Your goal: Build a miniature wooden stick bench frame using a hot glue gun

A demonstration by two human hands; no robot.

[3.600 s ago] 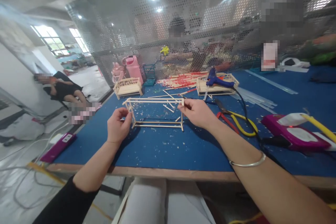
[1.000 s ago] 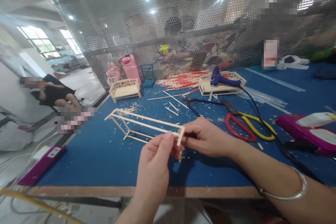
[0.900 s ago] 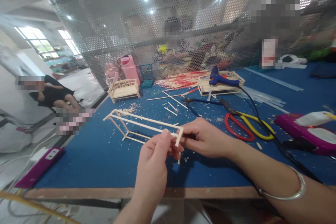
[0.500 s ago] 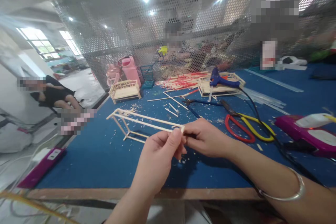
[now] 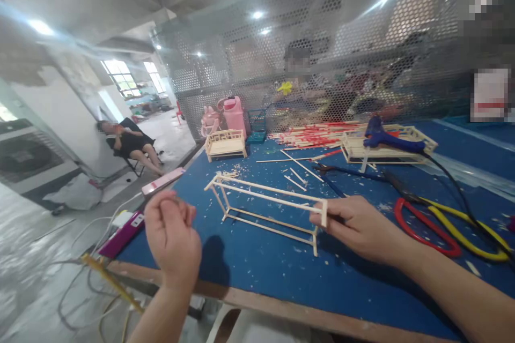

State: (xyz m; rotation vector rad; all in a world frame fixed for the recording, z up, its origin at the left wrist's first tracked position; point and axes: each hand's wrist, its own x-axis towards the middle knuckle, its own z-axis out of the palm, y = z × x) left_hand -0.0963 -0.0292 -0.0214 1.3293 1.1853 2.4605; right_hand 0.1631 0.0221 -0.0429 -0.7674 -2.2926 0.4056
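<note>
The right hand point(image 5: 362, 228) pinches the near right corner post of the stick frame point(image 5: 265, 209) between thumb and fingertips, the grip closed on the wood. The stick frame is a long, open, box-shaped skeleton of thin pale sticks; it stands on the blue table point(image 5: 249, 273) and runs from the right hand toward 10 o'clock, its far end near a scatter of wood chips. The left hand point(image 5: 173, 236) is raised above the near left table edge, at 9 o'clock from the frame and well apart from it, with fingers curled loosely toward the thumb; whether anything lies between the fingertips cannot be told. At 3 o'clock from the right hand lie the red-and-yellow pliers point(image 5: 442, 220), handles spread flat on the table. At 1 o'clock, a blue glue gun point(image 5: 386, 139) rests across a finished miniature bench point(image 5: 386, 147), its black cord trailing toward the near right. A second miniature bench point(image 5: 225, 144) stands at 11 o'clock near the far left corner, just beside a pink bottle point(image 5: 234, 113). A pile of red-tipped sticks point(image 5: 317, 134) lies at 12 o'clock along the perforated screen point(image 5: 322, 53). A seated person point(image 5: 129, 142) is off the table at 9 o'clock.
</note>
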